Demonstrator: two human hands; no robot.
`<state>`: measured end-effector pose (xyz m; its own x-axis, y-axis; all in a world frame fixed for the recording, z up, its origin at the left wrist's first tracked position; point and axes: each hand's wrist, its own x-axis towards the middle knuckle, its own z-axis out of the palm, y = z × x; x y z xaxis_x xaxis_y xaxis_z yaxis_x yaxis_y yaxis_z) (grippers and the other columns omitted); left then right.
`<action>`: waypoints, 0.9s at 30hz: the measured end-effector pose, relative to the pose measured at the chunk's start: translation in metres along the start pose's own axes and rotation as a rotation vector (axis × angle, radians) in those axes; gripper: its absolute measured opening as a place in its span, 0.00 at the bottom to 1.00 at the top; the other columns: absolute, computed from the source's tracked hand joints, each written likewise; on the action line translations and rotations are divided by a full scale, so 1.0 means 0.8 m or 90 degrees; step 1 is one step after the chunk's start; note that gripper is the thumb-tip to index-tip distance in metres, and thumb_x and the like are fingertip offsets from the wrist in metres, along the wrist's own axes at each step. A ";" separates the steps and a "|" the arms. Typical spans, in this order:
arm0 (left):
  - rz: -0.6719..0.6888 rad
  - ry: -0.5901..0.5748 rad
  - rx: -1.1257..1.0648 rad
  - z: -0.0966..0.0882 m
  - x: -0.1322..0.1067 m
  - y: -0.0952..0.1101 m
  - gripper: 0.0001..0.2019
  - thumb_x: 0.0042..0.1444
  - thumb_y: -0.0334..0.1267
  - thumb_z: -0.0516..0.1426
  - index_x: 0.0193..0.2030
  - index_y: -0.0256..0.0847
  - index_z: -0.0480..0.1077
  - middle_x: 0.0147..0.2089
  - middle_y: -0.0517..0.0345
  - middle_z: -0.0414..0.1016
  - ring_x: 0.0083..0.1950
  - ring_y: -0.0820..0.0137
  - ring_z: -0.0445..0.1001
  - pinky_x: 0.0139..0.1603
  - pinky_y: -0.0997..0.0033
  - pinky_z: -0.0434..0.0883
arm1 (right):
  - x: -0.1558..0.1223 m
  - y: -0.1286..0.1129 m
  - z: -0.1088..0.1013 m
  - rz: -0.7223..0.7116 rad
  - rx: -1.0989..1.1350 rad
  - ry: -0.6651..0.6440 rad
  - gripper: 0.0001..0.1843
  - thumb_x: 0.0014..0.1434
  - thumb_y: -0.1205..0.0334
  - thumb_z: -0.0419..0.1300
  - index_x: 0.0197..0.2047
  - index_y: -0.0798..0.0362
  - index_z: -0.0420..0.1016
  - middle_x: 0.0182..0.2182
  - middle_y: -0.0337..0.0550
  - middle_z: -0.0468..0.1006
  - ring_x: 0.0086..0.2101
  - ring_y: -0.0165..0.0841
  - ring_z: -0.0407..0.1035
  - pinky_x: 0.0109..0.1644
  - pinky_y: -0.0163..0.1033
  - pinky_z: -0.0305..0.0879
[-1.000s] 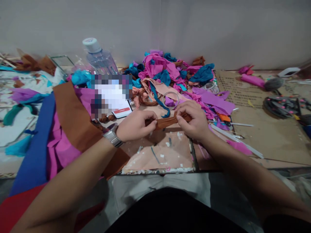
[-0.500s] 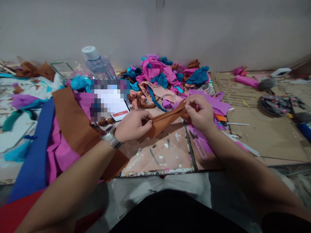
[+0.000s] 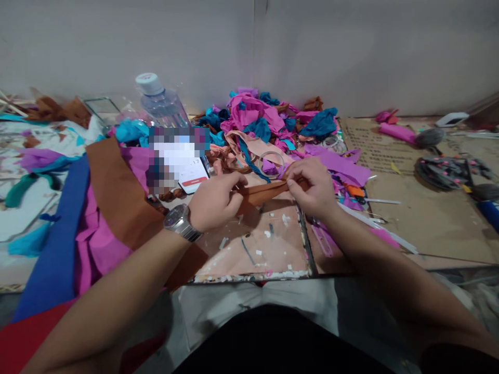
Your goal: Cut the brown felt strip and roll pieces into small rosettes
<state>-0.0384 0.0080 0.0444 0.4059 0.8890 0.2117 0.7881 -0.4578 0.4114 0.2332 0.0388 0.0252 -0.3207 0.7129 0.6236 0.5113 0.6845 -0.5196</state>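
Note:
A strip of brown cloth [image 3: 262, 192] stretches between both hands above a peach-coloured work board [image 3: 257, 249]. My left hand [image 3: 215, 201], with a metal watch on its wrist, pinches the strip's left end. My right hand [image 3: 310, 188] grips the right end, fingers curled round it. The strip is bunched narrow and lies low over the board.
A heap of pink, teal and purple cloth scraps [image 3: 268, 122] lies behind the hands, with a clear tape ring [image 3: 272, 161]. A water bottle [image 3: 163, 104] stands at the back left. Brown, magenta and blue sheets [image 3: 97, 208] lie left. Cardboard [image 3: 424, 208] with cables [image 3: 444, 171] lies right.
The hands had pulled the brown cloth apart and wider, the right hand lifted; now they have come closer together and lower, and the cloth is gathered narrow again.

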 end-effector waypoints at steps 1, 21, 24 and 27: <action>0.004 -0.007 -0.004 0.000 0.000 0.001 0.15 0.59 0.33 0.52 0.50 0.39 0.75 0.45 0.51 0.83 0.45 0.57 0.80 0.45 0.61 0.69 | -0.003 -0.005 0.005 -0.003 -0.003 -0.022 0.03 0.59 0.64 0.63 0.33 0.48 0.72 0.37 0.43 0.81 0.44 0.43 0.73 0.55 0.54 0.61; 0.086 -0.133 -0.150 0.008 -0.004 0.022 0.10 0.66 0.40 0.54 0.38 0.40 0.75 0.34 0.57 0.80 0.33 0.69 0.75 0.38 0.70 0.65 | -0.023 -0.037 0.030 -0.049 -0.018 -0.176 0.03 0.62 0.61 0.64 0.41 0.47 0.77 0.44 0.42 0.81 0.51 0.44 0.67 0.55 0.55 0.55; 0.081 -0.150 -0.180 0.007 -0.005 0.021 0.11 0.66 0.42 0.55 0.39 0.40 0.76 0.34 0.58 0.80 0.33 0.70 0.75 0.37 0.71 0.65 | -0.023 -0.039 0.030 -0.052 -0.025 -0.177 0.01 0.63 0.61 0.64 0.39 0.47 0.77 0.43 0.41 0.81 0.51 0.43 0.67 0.56 0.56 0.54; 0.072 -0.170 -0.205 0.006 -0.005 0.020 0.12 0.67 0.43 0.54 0.39 0.40 0.77 0.33 0.58 0.80 0.32 0.71 0.74 0.36 0.72 0.65 | -0.023 -0.039 0.031 -0.053 -0.020 -0.173 0.00 0.63 0.62 0.64 0.38 0.47 0.76 0.42 0.41 0.82 0.50 0.43 0.67 0.56 0.56 0.54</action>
<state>-0.0255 -0.0029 0.0461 0.6203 0.7826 0.0524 0.5642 -0.4915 0.6634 0.2033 0.0079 0.0155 -0.5617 0.6726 0.4818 0.4981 0.7399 -0.4522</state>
